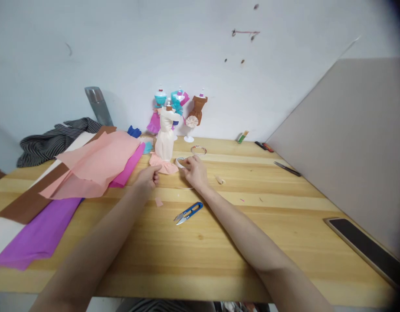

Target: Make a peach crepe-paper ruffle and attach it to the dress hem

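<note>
Across wooden table (pixel 284 216), I see paper sheets (pixel 96 160) heaped left, likely parked beside work. Cream-dressed form (pixel 165 138) stands upright just beyond 2 hands, probably so both reach it. Left hand (pixel 148 177) curls, fingertips at peach hem (pixel 169 168); pinch or mere touch, I cannot tell. Right hand (pixel 195 171) pinches. Blue snips (pixel 189 213) lie between forearms (pixel 108 234), handy for either side. White roll (pixel 178 163) sits in right pinch, seemingly steadied.

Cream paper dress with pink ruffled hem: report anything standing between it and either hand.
Nothing visible stands between the left hand, at the pink ruffled hem, and the cream paper dress. A small white ring, at the right hand, lies between that hand and the dress.
</note>
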### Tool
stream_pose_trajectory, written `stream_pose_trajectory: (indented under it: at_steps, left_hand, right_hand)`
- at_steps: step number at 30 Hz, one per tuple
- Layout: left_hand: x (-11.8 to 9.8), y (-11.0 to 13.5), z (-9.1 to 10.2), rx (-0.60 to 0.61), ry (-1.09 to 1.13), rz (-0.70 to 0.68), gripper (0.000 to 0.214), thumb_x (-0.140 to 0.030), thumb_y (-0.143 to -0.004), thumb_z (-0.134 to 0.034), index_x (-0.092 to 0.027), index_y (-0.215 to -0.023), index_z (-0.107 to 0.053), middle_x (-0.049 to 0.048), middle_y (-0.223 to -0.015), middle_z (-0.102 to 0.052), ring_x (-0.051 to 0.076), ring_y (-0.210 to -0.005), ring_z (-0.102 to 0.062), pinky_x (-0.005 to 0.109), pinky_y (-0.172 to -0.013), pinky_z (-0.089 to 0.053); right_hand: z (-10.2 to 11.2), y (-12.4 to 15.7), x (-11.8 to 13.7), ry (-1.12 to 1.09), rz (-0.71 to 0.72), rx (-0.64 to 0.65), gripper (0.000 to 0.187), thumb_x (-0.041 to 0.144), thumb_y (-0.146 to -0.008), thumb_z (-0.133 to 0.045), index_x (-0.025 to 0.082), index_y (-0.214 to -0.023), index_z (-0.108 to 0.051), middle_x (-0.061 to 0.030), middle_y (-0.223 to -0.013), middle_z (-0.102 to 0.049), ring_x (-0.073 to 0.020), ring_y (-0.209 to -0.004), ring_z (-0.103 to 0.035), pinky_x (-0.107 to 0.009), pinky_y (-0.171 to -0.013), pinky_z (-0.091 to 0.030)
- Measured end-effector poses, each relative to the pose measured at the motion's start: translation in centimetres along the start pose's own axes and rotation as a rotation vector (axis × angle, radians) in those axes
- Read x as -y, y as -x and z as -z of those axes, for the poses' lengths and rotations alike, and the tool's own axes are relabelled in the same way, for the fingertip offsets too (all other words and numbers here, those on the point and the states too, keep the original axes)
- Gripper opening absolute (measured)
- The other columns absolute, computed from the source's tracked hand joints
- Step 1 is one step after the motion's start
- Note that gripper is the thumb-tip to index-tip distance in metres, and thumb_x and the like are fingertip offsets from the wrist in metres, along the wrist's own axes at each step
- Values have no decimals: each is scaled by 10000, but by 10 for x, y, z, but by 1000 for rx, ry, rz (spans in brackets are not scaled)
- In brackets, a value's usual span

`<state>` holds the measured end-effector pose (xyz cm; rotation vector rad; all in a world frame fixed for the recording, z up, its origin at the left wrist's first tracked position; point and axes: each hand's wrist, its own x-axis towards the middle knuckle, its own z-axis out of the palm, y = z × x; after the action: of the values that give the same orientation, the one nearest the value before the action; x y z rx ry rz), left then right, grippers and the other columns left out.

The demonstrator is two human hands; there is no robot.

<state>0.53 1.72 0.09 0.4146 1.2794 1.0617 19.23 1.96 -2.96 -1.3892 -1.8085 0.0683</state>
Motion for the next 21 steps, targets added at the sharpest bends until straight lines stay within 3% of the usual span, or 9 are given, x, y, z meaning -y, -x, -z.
stream_pose_trajectory:
  at_steps: [5,10,15,21]
  left_hand:
    - [-1,-1,0,-24,-15,-96,203,-88,-726,-630,-165,-657,-455,-69,-458,-445,30,-297,-359,149,-303,-180]
    - [0,1,-1,-24,-24,-127,145,-96,-760,-578,-156,-688,-468,-43,-452,-492,58,-317,-446,148,-310,-227]
    - [2,1,-1,19,-3,-127,74,-87,-786,-544,-139,-784,-490,-1,-501,-564,101,-383,-558,156,-363,-354]
    - [1,0,-1,82,38,-155,150,-44,-758,-584,-112,-870,-513,43,-597,-633,166,-548,-678,216,-530,-533]
  right_hand:
    - [2,0,4,-23,-46,84,119,85,-715,-561,192,-698,-609,-14,-783,-533,-131,-641,-513,-237,-605,-390]
    - [1,2,6,-19,-46,93,113,105,-731,-569,185,-695,-638,-10,-755,-541,-125,-614,-504,-238,-599,-374]
    - [1,3,8,-14,-29,85,146,103,-726,-545,183,-684,-660,-23,-744,-558,-139,-613,-509,-252,-589,-368]
    - [0,5,9,-33,-11,71,160,104,-706,-529,180,-676,-666,-29,-745,-562,-136,-600,-509,-254,-590,-398]
